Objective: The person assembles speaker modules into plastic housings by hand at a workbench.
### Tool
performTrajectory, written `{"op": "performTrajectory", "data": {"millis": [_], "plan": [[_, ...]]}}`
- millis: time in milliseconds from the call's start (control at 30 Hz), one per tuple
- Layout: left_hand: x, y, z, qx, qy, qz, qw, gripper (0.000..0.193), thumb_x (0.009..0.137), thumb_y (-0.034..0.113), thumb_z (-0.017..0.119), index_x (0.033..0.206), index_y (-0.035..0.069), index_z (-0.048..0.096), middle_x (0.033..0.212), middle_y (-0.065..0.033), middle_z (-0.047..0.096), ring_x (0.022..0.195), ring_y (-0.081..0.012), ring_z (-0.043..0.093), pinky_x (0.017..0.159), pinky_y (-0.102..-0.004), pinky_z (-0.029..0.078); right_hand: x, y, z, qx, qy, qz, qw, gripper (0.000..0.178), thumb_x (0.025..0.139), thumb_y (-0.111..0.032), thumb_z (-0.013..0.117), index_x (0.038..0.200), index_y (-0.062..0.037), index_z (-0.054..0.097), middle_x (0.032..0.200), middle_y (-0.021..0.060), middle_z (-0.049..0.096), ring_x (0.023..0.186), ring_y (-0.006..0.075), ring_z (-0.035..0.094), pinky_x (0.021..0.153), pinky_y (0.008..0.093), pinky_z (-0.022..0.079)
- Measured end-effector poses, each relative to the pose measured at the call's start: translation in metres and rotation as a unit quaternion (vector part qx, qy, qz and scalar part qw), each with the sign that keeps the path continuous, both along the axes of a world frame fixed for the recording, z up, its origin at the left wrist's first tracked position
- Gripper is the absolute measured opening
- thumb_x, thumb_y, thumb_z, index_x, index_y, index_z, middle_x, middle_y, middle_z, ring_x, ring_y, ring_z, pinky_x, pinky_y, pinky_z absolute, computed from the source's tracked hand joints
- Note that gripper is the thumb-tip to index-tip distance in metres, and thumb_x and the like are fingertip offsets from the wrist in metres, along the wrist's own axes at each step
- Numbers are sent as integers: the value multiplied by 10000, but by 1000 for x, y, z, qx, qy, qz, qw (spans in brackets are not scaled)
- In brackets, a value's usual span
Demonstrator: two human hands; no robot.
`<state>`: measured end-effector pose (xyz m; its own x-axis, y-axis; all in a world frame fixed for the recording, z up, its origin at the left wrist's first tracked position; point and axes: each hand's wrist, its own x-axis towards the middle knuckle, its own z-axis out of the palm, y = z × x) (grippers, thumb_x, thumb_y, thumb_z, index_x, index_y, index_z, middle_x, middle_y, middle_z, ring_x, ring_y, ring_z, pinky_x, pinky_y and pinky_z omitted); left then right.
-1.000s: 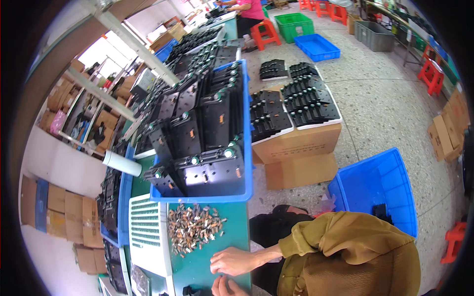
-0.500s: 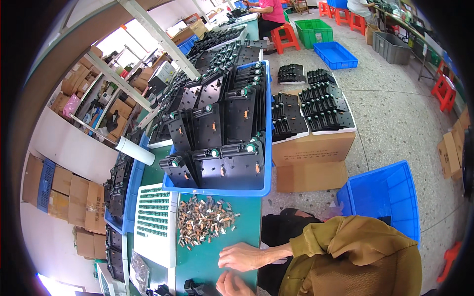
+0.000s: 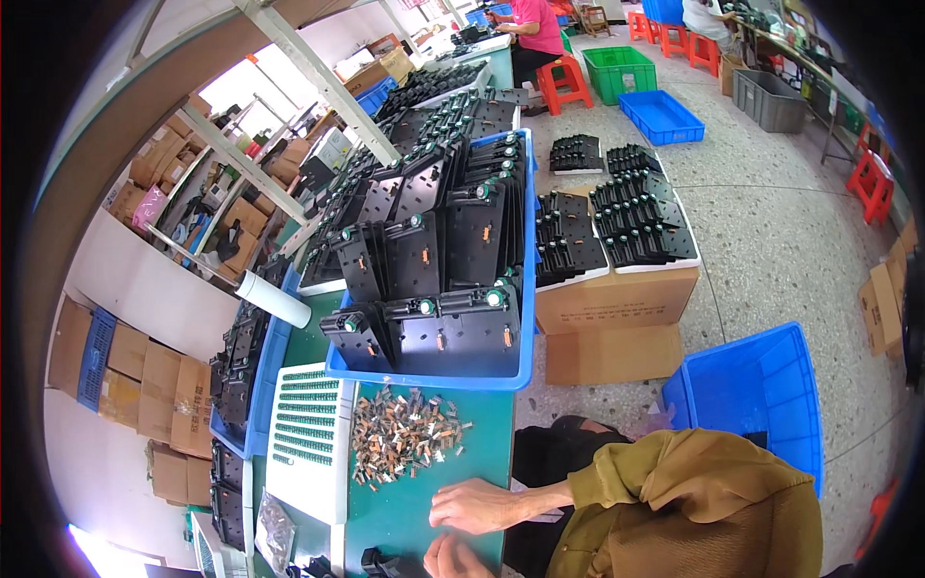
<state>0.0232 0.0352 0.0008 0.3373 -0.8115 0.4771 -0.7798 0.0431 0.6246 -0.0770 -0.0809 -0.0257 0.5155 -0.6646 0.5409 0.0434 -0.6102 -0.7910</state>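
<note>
My right hand (image 3: 474, 506) is low over the green tabletop, its fingers curled together. What it holds, if anything, is hidden. Just below it in the head view, my left hand (image 3: 453, 556) is partly cut off by the lower edge. Its fingers are bent too, and I cannot make out anything in them. Beyond the right hand lies a loose pile of small brown and silver metal pieces (image 3: 405, 435). A black plastic part (image 3: 378, 561) lies beside my left hand. Left of the pile is a white board (image 3: 306, 489) with rows of small dark green pieces.
A blue crate (image 3: 434, 379) full of flat black plastic assemblies stands past the pile. Cartons (image 3: 612, 356) bearing more assemblies stand on the floor beside the table. Close to my arm is an open blue bin (image 3: 800, 414). A person in pink (image 3: 538, 27) sits farther off.
The whole view has shifted slightly, with the scene moving a little right and down. My hands stay close together in nearly the same place and pose.
</note>
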Motion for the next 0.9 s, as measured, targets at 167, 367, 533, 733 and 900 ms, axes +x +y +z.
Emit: {"op": "performTrajectory", "data": {"millis": [167, 367, 533, 733, 900], "plan": [[-6, 0, 11, 12, 26, 11, 1000, 160, 843, 17, 647, 989, -6, 708, 1007, -177, 655, 878, -328, 643, 770, -394, 528, -3, 0, 3, 6, 4, 0, 1000, 65, 827, -58, 630, 886, -41, 609, 864, 72, 608, 873, 283, 598, 712, 414, 487], [-5, 2, 4, -7, 15, 15, 1000, 160, 852, 33, 642, 993, 3, 711, 1010, -179, 655, 886, -331, 644, 774, -398, 528, -7, 4, 5, 11, 12, -4, 1000, 75, 824, -62, 635, 891, -39, 612, 873, 72, 609, 880, 280, 598, 717, 414, 489], [-3, 1, 3, -13, 30, 17, 999, 169, 825, 14, 629, 982, -11, 685, 986, -170, 649, 886, -314, 627, 762, -390, 507, -6, 3, 6, 1, 17, 0, 1000, 88, 809, -73, 649, 891, -53, 627, 873, 66, 610, 875, 276, 598, 716, 408, 503], [-7, 3, 28, -69, 53, 82, 993, 207, 730, -102, 632, 906, -9, 690, 904, -136, 666, 856, -282, 645, 741, -350, 517, -9, -2, 14, -32, 15, -34, 999, 168, 764, 5, 686, 912, -73, 681, 874, 70, 649, 818, 277, 633, 704, 372, 518], [-3, 39, 62, -144, 80, 133, 977, 187, 747, -108, 644, 923, -51, 678, 961, -155, 658, 911, -271, 621, 821, -345, 495, -17, -9, 24, 59, -9, -6, 998, 155, 779, 31, 669, 916, -40, 681, 843, 96, 649, 773, 280, 635, 681, 354, 507]]}}
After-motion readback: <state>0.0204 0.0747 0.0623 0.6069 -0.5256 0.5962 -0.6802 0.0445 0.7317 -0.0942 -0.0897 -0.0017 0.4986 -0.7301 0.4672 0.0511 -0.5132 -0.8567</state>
